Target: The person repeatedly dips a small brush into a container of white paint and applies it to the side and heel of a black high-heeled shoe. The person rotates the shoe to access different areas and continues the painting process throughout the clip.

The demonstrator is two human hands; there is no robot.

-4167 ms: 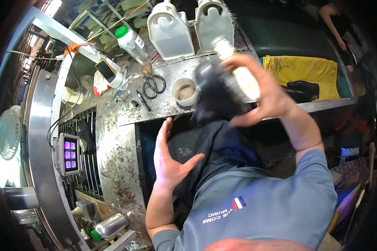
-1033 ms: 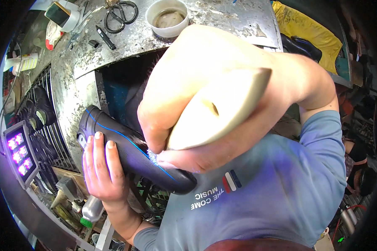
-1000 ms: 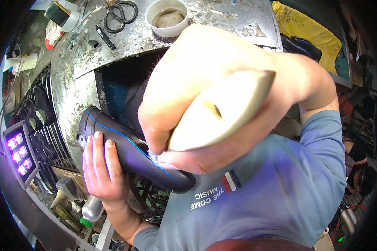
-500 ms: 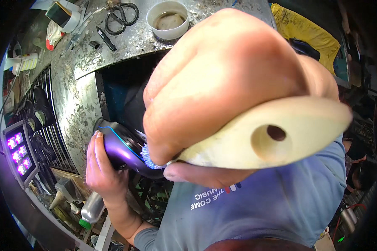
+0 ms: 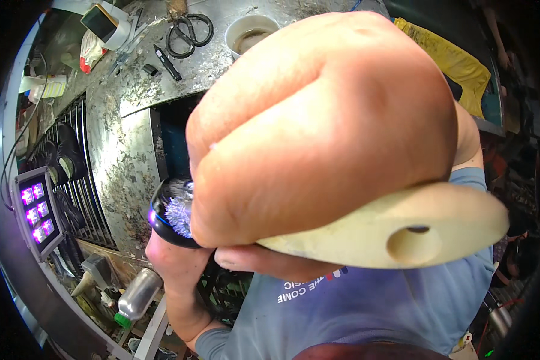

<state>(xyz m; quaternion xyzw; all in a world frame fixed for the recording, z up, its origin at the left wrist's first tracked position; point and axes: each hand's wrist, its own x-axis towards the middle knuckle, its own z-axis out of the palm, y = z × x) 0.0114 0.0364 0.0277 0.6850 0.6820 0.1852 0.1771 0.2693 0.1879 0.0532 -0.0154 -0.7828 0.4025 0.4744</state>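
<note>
- From my end I see the right hand [image 5: 324, 132] closed firmly around a wooden brush [image 5: 369, 234], its pale handle reaching out toward the right.
- The brush's bristles [image 5: 177, 215] lie against a black shoe [image 5: 160, 225] with a blue line, just left of the right hand; that hand hides much of the shoe from me.
- The left hand [image 5: 177, 261] touches the shoe on its near side and seems to support it; its fingers are out of my sight, so I cannot tell how tight that grip is.
- I judge the brushing to be under way, with the bristles meeting the shoe. How much of the surface is finished, and how much is left, I cannot read from here.
- On the metal bench [image 5: 126, 153], at the far side, I find scissors [image 5: 189, 37], a black marker [image 5: 167, 63] and a white bowl [image 5: 231, 37].
- To the left, a lit lamp [image 5: 39, 211] stands beside a rack [image 5: 92, 186] bearing dark shoes [image 5: 70, 151].
- At far right lies a yellow cloth [image 5: 447, 57]; near left, a silvery bottle [image 5: 139, 295] with a green cap.
</note>
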